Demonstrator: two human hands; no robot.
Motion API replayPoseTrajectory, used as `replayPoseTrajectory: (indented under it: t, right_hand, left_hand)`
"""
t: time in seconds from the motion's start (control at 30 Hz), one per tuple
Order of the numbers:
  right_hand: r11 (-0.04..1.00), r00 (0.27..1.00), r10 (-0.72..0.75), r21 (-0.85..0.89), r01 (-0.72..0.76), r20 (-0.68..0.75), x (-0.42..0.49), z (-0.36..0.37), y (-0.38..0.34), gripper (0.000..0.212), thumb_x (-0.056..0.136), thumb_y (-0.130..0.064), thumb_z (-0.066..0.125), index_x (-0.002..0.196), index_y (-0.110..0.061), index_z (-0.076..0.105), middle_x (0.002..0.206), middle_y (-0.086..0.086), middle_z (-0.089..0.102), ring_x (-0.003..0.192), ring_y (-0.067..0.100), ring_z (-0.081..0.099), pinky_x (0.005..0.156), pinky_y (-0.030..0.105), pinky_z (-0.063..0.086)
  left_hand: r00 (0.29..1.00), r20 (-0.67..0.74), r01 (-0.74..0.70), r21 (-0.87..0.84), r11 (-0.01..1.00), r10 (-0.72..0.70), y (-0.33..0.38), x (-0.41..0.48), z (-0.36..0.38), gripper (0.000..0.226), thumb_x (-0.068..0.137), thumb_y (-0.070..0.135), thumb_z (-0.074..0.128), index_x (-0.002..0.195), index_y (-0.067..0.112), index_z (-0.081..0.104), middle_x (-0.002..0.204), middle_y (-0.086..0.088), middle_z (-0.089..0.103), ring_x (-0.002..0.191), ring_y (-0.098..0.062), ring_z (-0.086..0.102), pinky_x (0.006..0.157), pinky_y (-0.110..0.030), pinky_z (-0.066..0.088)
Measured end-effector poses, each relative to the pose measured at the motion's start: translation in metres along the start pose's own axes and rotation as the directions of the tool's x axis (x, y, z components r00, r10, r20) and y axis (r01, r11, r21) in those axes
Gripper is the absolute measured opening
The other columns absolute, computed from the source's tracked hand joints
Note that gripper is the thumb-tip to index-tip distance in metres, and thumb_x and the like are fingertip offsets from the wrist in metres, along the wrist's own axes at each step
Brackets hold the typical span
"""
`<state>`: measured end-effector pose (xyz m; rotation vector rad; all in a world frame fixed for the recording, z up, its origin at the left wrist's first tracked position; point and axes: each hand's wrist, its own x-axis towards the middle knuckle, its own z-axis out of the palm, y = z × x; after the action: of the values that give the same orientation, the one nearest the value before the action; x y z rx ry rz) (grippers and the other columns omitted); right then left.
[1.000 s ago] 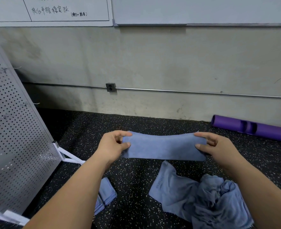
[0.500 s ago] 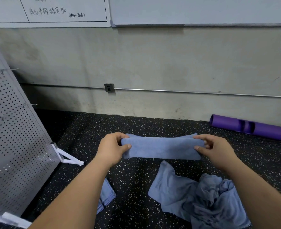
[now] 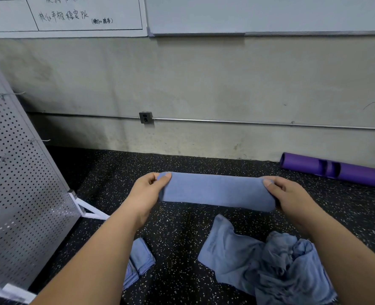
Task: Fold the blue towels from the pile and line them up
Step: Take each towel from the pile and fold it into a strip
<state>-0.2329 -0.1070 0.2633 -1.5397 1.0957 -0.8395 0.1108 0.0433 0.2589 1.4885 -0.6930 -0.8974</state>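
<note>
Left hand [image 3: 148, 190] and right hand [image 3: 289, 194] pinch the ends of a folded blue towel [image 3: 217, 190] above the towel pile [image 3: 270, 267].

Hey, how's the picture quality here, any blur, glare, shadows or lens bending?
Head view: soft, even light, no harsh glare; the floor behind the pegboard falls into shadow. Head view: the folded towel, left hand and right hand are sharp; the pegboard's lower corner smears. Head view: the wall pipe bows slightly from the wide lens.
</note>
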Motion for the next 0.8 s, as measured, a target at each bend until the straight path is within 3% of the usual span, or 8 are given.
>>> replayPoseTrajectory:
  t: [0.13,0.23,0.3,0.4,0.5,0.6,0.7,0.8]
  right_hand:
    - [0.99,0.994,-0.065,-0.128,0.055,-0.082,0.0,0.002,-0.001,0.02,0.108,-0.027,0.06,0.109,-0.026,0.08,0.103,-0.004,0.079,0.098,0.015,0.073,0.082,0.033,0.056]
    - [0.989,0.995,-0.039,-0.146,0.025,-0.092,0.002,0.003,0.005,0.021,0.108,-0.03,0.059,0.105,-0.022,0.079,0.101,0.001,0.079,0.096,0.021,0.073,0.082,0.039,0.058]
    - [0.987,0.997,-0.005,-0.158,-0.008,-0.081,0.004,0.005,0.008,0.026,0.108,-0.033,0.058,0.101,-0.019,0.078,0.1,0.004,0.079,0.092,0.023,0.072,0.08,0.04,0.057]
    - [0.99,0.996,0.079,-0.11,-0.083,-0.043,0.003,0.008,0.009,0.035,0.11,-0.033,0.055,0.097,-0.01,0.077,0.097,0.013,0.079,0.084,0.023,0.069,0.074,0.037,0.053]
    - [0.991,0.992,0.12,-0.056,-0.122,-0.038,0.003,0.007,0.008,0.04,0.111,-0.033,0.054,0.099,-0.002,0.076,0.097,0.021,0.077,0.08,0.025,0.067,0.07,0.034,0.05]
    - [0.983,0.995,0.093,-0.154,-0.098,-0.042,0.007,0.005,0.014,0.049,0.108,-0.043,0.056,0.097,0.002,0.074,0.101,0.025,0.074,0.08,0.024,0.063,0.073,0.036,0.047]
    - [0.976,0.992,0.121,-0.181,-0.123,-0.022,0.009,0.006,0.018,0.059,0.104,-0.053,0.058,0.1,0.005,0.071,0.089,0.018,0.074,0.078,0.022,0.062,0.075,0.038,0.047]
    - [0.968,0.972,0.235,-0.091,-0.233,0.01,0.007,0.009,0.014,0.05,0.106,-0.049,0.058,0.099,-0.004,0.078,0.096,0.018,0.078,0.083,0.027,0.07,0.072,0.039,0.057]
  left_hand:
    - [0.995,-0.073,-0.062,0.039,0.997,0.065,0.001,-0.004,0.005,0.041,0.098,0.046,0.073,0.092,0.005,0.071,0.085,-0.005,0.068,0.075,-0.016,0.056,0.065,-0.03,0.044]
    - [0.991,-0.113,-0.068,0.094,0.993,0.078,-0.001,-0.002,0.006,0.043,0.097,0.049,0.074,0.076,0.014,0.06,0.079,-0.005,0.06,0.071,-0.019,0.052,0.058,-0.031,0.041]
    - [0.99,-0.125,-0.05,0.131,0.99,0.067,0.0,-0.002,0.008,0.048,0.097,0.05,0.073,0.07,0.019,0.05,0.079,-0.005,0.059,0.071,-0.02,0.055,0.058,-0.032,0.048]
    - [0.996,-0.09,-0.004,0.101,0.995,0.013,0.0,-0.002,0.008,0.048,0.097,0.05,0.072,0.075,0.016,0.046,0.088,-0.007,0.058,0.081,-0.021,0.058,0.062,-0.035,0.06]
    - [0.997,-0.068,0.035,0.129,0.991,-0.026,-0.003,0.0,0.003,0.048,0.091,0.059,0.075,0.078,0.02,0.049,0.09,-0.005,0.057,0.088,-0.023,0.055,0.081,-0.047,0.06]
    - [0.996,-0.076,0.06,0.119,0.991,-0.051,-0.003,0.001,0.001,0.052,0.085,0.065,0.075,0.079,0.021,0.048,0.087,-0.005,0.054,0.087,-0.023,0.052,0.079,-0.042,0.048]
    - [0.989,-0.081,0.129,0.031,0.991,-0.126,-0.002,0.003,0.003,0.047,0.092,0.057,0.075,0.089,0.014,0.057,0.097,-0.011,0.067,0.093,-0.029,0.066,0.079,-0.046,0.062]
    - [0.976,-0.046,0.211,-0.048,0.976,-0.213,0.003,-0.001,0.008,0.042,0.097,0.048,0.073,0.103,0.008,0.063,0.11,-0.017,0.073,0.099,-0.032,0.073,0.073,-0.042,0.065]
